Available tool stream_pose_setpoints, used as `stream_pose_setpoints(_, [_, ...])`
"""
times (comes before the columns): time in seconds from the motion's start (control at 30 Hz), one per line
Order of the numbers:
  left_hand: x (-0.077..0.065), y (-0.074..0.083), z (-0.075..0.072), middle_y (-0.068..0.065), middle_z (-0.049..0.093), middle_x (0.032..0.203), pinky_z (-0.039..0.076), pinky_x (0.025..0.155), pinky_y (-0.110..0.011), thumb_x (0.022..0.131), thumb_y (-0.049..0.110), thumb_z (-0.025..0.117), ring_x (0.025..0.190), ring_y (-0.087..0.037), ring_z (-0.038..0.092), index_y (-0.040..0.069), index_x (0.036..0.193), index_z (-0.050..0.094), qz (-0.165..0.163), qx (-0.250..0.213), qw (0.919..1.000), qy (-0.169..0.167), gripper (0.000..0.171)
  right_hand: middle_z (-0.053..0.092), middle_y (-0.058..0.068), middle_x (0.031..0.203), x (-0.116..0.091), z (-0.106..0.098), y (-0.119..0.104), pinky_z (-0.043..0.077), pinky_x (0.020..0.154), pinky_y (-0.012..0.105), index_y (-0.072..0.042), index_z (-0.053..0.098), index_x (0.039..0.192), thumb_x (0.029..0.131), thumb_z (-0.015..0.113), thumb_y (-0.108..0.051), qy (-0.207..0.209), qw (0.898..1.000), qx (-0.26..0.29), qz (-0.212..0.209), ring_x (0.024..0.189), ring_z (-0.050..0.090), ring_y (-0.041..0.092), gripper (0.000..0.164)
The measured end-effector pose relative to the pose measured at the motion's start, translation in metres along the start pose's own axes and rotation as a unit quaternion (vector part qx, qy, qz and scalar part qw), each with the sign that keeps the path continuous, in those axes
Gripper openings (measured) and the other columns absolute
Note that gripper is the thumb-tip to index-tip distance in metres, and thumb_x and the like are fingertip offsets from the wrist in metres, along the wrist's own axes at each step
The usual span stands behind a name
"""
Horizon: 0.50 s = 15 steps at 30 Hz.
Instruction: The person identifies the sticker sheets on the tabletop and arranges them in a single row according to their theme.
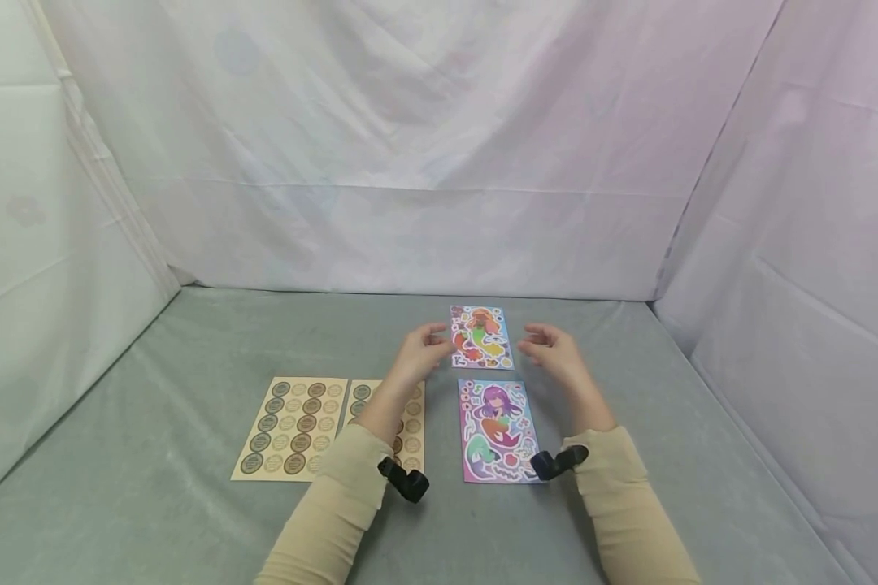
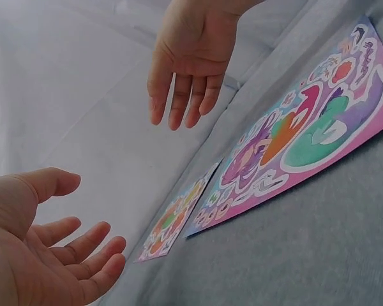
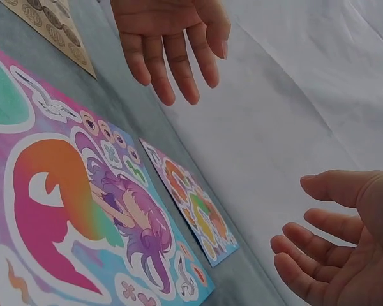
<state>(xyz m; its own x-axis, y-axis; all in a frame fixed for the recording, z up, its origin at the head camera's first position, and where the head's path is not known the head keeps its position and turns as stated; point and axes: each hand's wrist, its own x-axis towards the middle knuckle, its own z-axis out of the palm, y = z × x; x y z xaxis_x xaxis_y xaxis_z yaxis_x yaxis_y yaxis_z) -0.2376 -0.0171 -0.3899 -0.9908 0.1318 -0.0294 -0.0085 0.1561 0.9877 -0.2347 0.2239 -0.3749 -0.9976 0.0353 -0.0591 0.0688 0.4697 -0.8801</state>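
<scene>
Two mermaid sticker sheets lie flat, one behind the other. The far sticker sheet point(image 1: 481, 337) shows an orange-haired figure with a green and yellow tail. On the near sticker sheet point(image 1: 499, 431) is a purple-haired mermaid with an orange and pink tail. My left hand point(image 1: 420, 353) hovers at the left side of the far sheet, its fingers loosely bent and holding nothing. Across from it, my right hand point(image 1: 552, 351) is held off the sheet's right side, also without anything in it. Both wrist views show the palms facing each other with air between them.
Two beige sheets of round brown labels lie to the left; the left label sheet point(image 1: 289, 429) is in full view, while the left forearm partly covers the right label sheet point(image 1: 413, 426). A grey cloth point(image 1: 154, 504) covers the table. White curtains point(image 1: 410, 146) hang behind and at both sides.
</scene>
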Motion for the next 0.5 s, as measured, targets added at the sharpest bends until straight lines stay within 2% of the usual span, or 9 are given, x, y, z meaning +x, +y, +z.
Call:
stream_pose_setpoints(0.27, [0.007,-0.006,0.004,-0.019,0.059,0.122,0.051,0.085,-0.045,0.086,0.009,0.067,0.102,-0.032,0.059,0.000,0.137,0.048,-0.005,-0.017,0.9998,0.009,0.055,0.053,0.024,0.129,0.006,0.007,0.003,0.048,0.092,0.042,0.001,0.044,0.139,0.093,0.062,-0.011,0.012,0.999,0.033,0.007,0.114,0.055,0.035,0.051])
stream_pose_setpoints(0.5, [0.012,-0.008,0.010,-0.019,0.056,0.129,0.048,0.090,-0.046,0.085,0.008,0.068,0.112,-0.033,0.055,0.002,0.139,0.046,-0.017,-0.048,0.9986,0.015,0.059,0.052,0.023,0.131,0.014,0.013,0.010,0.049,0.091,0.042,0.000,0.045,0.140,0.092,0.062,-0.010,0.017,0.999,0.046,0.017,0.115,0.054,0.035,0.051])
